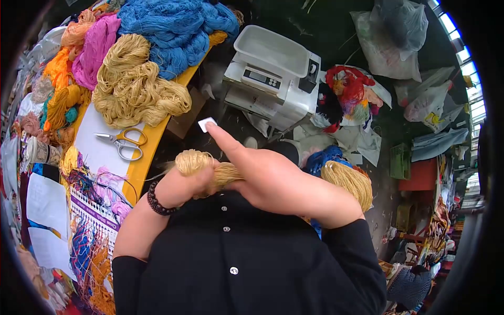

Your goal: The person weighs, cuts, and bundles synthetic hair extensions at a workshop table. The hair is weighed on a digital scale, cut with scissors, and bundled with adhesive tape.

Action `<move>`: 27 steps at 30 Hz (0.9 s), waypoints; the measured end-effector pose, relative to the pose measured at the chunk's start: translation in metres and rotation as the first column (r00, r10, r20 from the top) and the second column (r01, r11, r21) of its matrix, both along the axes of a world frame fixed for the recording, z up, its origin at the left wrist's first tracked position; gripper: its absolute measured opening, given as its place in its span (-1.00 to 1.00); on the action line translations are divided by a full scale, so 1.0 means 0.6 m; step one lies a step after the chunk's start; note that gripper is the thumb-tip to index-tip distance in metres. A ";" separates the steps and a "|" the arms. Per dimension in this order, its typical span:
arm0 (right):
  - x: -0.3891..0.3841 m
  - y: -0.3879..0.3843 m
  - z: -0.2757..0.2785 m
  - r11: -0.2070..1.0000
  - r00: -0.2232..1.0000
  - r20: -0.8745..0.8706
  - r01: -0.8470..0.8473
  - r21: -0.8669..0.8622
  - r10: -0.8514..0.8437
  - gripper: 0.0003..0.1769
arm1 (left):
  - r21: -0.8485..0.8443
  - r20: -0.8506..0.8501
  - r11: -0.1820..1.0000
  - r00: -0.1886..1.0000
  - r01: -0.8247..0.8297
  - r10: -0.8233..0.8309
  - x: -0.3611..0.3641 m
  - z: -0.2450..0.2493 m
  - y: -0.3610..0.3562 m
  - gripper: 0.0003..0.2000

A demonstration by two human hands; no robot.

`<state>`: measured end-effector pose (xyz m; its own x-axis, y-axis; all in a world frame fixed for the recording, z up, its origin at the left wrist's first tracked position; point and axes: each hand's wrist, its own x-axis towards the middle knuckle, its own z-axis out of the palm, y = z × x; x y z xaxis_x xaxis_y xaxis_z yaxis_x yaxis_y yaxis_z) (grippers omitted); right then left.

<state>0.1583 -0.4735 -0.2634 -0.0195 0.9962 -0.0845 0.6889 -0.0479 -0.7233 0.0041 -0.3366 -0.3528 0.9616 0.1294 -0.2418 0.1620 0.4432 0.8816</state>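
Observation:
My left hand (186, 181), with a dark beaded bracelet at its wrist, is closed around a twisted beige yarn skein (193, 161) in front of my chest. The skein runs across to my right hand (262, 173), whose curled fingers appear closed on it and are largely hidden behind the hand. My right index finger points out, and a small white square tag (207, 125) sits at its tip. Behind my right forearm shows another beige yarn skein (349, 184).
To the left, a yellow-edged table (149, 152) bears blue yarn (176, 29), a beige yarn heap (134, 79), pink yarn (96, 50) and scissors (126, 143). A scale (270, 68) stands ahead. Plastic bags (394, 39) and a green crate (400, 161) are at right.

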 end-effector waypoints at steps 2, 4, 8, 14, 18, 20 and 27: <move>0.007 -0.004 0.002 0.994 0.986 -0.163 0.007 -0.113 -0.025 -0.17 | 0.163 0.177 0.986 0.984 -0.032 0.003 0.004 -0.008 -0.006 -0.75; 0.010 -0.006 -0.010 0.997 0.954 -0.294 0.030 -0.077 -0.051 -0.21 | 0.233 0.165 0.972 0.986 -0.004 -0.035 -0.002 0.017 -0.002 -0.78; 0.014 -0.017 -0.070 0.974 0.747 -0.643 0.228 0.011 -0.168 -0.36 | 0.345 0.082 0.931 0.992 -0.117 0.094 -0.002 0.047 -0.014 -0.78; 0.014 -0.043 -0.074 0.904 0.592 -0.784 0.416 0.099 -0.187 -0.84 | 0.357 0.121 0.906 0.973 -0.227 0.196 0.007 0.035 -0.016 -0.77; -0.004 -0.025 -0.102 0.898 0.503 -0.844 0.436 0.059 -0.188 -0.82 | 0.322 0.094 0.924 0.978 -0.205 0.184 0.010 0.041 -0.021 -0.78; -0.001 -0.021 -0.113 0.889 0.603 -0.774 0.440 0.123 -0.192 -0.77 | 0.317 0.098 0.926 0.978 -0.205 0.183 0.009 0.042 -0.024 -0.78; 0.010 -0.012 -0.090 0.993 0.691 -0.714 0.112 -0.048 -0.112 -0.37 | 0.363 0.027 0.926 0.995 -0.102 0.099 0.005 0.051 -0.013 -0.80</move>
<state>0.1645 -0.4808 -0.3177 0.0380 0.9950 -0.0925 -0.0461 -0.0907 -0.9948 0.0072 -0.3443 -0.3223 0.9408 0.3030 -0.1520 0.1255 0.1053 0.9865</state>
